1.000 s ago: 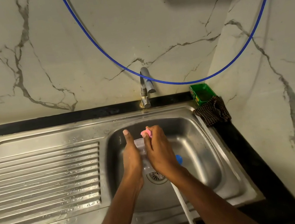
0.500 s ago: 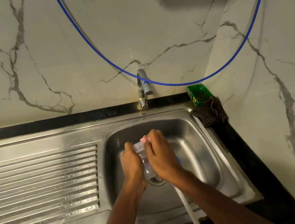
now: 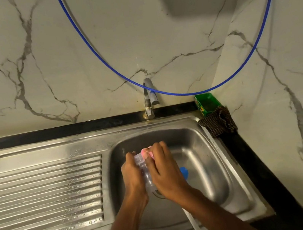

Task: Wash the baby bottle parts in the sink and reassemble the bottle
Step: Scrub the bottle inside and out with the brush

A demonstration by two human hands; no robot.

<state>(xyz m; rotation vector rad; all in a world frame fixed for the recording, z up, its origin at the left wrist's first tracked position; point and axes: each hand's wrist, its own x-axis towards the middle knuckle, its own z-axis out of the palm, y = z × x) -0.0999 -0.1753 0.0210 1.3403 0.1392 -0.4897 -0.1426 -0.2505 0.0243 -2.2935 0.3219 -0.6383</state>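
Note:
Over the steel sink basin (image 3: 200,159) I hold a clear plastic baby bottle (image 3: 145,173) between both hands. My left hand (image 3: 132,176) grips the bottle's body from the left. My right hand (image 3: 164,168) holds a pink sponge (image 3: 145,153) pressed against the bottle's upper end. A blue bottle part (image 3: 184,172) lies in the basin just right of my right hand, partly hidden by it. The drain (image 3: 159,194) shows below the bottle.
A steel tap (image 3: 149,97) stands at the back of the sink; no water stream is visible. The ribbed drainboard (image 3: 41,195) lies to the left, wet. A green box (image 3: 206,103) and a checked cloth (image 3: 218,121) sit at the back right corner. A blue hose (image 3: 183,94) hangs on the wall.
My left thumb, raised a second ago, has curled round the bottle. Both hands stay over the basin, the right hand shifting the pink sponge on the bottle's top.

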